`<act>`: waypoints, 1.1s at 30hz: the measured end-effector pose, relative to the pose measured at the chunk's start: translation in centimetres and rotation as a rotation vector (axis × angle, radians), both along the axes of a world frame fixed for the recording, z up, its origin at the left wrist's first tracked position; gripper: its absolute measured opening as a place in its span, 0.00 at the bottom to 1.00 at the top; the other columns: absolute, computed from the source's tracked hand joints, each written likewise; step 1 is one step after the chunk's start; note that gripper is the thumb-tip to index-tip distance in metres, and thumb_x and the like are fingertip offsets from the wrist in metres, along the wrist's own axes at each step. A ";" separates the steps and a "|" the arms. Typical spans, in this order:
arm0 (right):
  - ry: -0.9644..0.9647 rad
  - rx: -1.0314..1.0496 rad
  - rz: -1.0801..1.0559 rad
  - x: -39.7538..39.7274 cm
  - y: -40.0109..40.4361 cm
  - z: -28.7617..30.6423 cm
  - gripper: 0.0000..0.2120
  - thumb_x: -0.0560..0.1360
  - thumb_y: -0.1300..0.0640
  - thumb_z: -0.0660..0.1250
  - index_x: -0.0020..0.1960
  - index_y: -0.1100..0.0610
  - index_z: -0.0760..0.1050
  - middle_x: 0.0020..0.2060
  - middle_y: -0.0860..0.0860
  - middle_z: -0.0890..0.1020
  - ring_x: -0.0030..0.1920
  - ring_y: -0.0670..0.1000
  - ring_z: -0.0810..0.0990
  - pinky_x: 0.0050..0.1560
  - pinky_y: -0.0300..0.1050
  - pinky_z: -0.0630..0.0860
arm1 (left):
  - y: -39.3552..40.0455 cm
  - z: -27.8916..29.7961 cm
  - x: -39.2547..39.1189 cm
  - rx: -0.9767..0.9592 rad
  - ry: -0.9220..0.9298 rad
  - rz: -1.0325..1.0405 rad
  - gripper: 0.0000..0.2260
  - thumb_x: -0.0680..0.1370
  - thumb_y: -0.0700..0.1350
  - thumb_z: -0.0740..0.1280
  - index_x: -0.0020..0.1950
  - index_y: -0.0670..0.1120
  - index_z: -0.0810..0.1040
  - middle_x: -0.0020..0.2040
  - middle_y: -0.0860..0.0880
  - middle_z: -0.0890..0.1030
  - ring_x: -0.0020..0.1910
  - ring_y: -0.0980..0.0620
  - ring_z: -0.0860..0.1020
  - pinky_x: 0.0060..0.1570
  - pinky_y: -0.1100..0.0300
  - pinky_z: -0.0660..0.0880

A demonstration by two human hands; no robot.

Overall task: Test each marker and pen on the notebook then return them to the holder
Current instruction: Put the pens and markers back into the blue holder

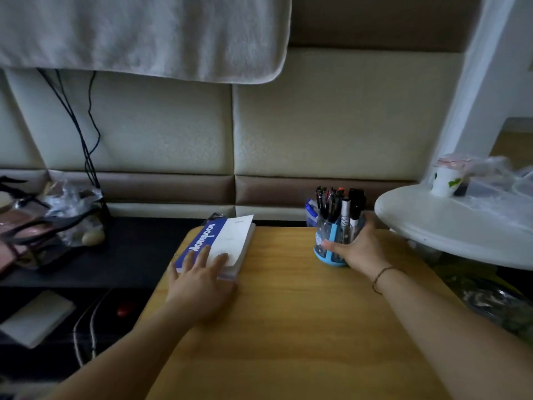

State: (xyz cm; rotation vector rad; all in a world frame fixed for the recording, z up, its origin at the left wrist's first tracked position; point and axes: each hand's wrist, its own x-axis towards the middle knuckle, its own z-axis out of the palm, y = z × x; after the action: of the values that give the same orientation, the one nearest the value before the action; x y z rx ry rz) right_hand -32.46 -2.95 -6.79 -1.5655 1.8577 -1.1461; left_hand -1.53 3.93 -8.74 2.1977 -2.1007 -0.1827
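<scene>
Holder (pixel 334 243) partly hidden by right hand (pixel 362 249), fingers curled round it; left hand (pixel 202 280) flat, fingers spread, on notebook (pixel 222 242); tabletop (pixel 288 313).

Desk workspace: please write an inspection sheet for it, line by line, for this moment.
Surface: wooden desk, bare in the middle.
Job's things: notebook closed, at the desk's far left; holder at the far right, full of pens.
Clutter: clear bag on the dark shelf at left; cup and plastic bag on the white round table.
Hands: left hand rests flat on the notebook; right hand grips the holder.
Cables: black cables hang down the wall at left.
Surroundings: padded wall; towel hanging above.
</scene>
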 end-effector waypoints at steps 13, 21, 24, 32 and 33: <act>0.507 -0.398 0.608 5.5 7.1 -4.2 0.20 0.76 0.46 0.59 0.66 0.49 0.74 0.62 0.44 0.76 0.65 0.43 0.69 0.68 0.47 0.68 | 2.4 -0.1 -4.6 -0.052 0.043 -0.335 0.26 0.80 0.58 0.58 0.77 0.55 0.57 0.76 0.54 0.63 0.72 0.49 0.60 0.69 0.52 0.65; 0.731 0.003 0.616 7.5 6.7 -2.6 0.32 0.75 0.30 0.47 0.74 0.44 0.59 0.69 0.44 0.69 0.69 0.48 0.66 0.71 0.48 0.60 | -1.5 0.1 -0.6 -0.121 0.249 -0.214 0.22 0.81 0.48 0.63 0.75 0.59 0.63 0.77 0.55 0.62 0.76 0.49 0.60 0.70 0.57 0.65; 0.860 -0.001 0.486 8.1 5.3 -2.6 0.30 0.76 0.31 0.50 0.70 0.48 0.67 0.64 0.47 0.71 0.64 0.51 0.70 0.67 0.50 0.64 | -2.7 -0.2 0.4 0.037 -0.016 -0.248 0.26 0.81 0.60 0.58 0.77 0.63 0.54 0.80 0.56 0.53 0.79 0.48 0.49 0.76 0.44 0.50; 0.783 -0.184 0.207 8.0 4.4 -4.0 0.07 0.78 0.50 0.63 0.55 0.49 0.73 0.51 0.45 0.76 0.53 0.48 0.75 0.51 0.45 0.75 | -3.5 -1.2 -2.8 -0.162 0.119 -0.166 0.19 0.81 0.57 0.60 0.72 0.62 0.66 0.74 0.56 0.66 0.73 0.49 0.60 0.68 0.51 0.67; 0.706 -0.207 0.127 6.9 4.9 -3.9 0.08 0.76 0.46 0.65 0.51 0.48 0.71 0.46 0.44 0.76 0.47 0.46 0.76 0.46 0.42 0.76 | -3.9 -1.2 -3.1 -0.179 0.135 -0.153 0.18 0.80 0.57 0.61 0.71 0.61 0.68 0.72 0.56 0.68 0.72 0.50 0.61 0.66 0.52 0.68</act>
State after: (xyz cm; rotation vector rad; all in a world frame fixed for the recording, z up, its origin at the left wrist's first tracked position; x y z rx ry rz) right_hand -25.57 1.93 -10.70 -2.3973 2.0424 -0.7989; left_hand -4.61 0.06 -9.93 1.8729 -2.1210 -0.1440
